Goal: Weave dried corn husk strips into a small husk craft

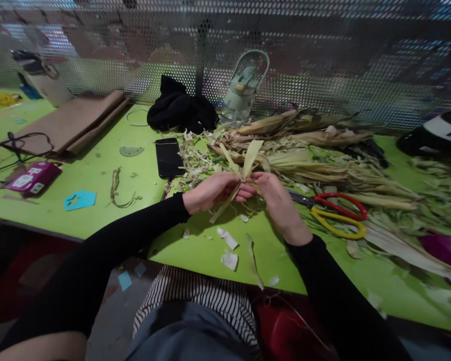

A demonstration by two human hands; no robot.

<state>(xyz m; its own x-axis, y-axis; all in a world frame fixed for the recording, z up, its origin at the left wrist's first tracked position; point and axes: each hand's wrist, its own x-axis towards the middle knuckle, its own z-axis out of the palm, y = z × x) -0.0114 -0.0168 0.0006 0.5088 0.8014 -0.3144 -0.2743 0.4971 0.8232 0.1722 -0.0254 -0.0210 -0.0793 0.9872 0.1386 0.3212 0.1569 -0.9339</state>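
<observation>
Green tabletop (97, 175) strewn with dried corn husks (323, 150) lay before a perforated metal screen. Just above it the left hand (214, 193) and right hand (276, 200) met, fingers pinched tight around pale husk strips (248, 163) where they crossed. These looked light, papery and easily torn, best gripped near that crossing. Forearms angled inward, wrists low

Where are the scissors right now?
In the head view, the scissors lie on the green table just right of the right hand, in front of the dried husks.
</observation>
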